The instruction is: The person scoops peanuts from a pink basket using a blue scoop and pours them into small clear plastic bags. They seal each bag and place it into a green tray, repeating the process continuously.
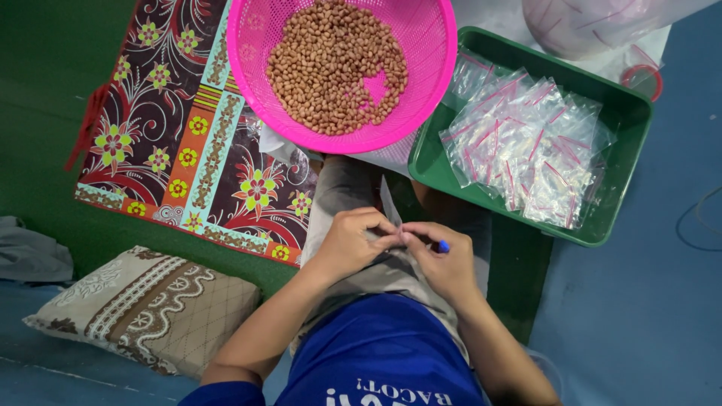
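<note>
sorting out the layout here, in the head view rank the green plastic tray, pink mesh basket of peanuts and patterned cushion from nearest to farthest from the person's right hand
1. Green plastic tray, holding small clear bags, just up and right of the right hand.
2. Pink mesh basket of peanuts, straight ahead, beyond the knees.
3. Patterned cushion, far off on the left, past the left hand.

Both my forearms come in bare from the lower edge and converge above my lap. My left hand (347, 242) is curled, knuckles up, thumb and forefinger pinched together at the tips. My right hand (445, 262) faces it, fingers bent inward, its fingertips touching those of the left. Each grip is closed. Wrists are slightly flexed, elbows spread apart.
</note>
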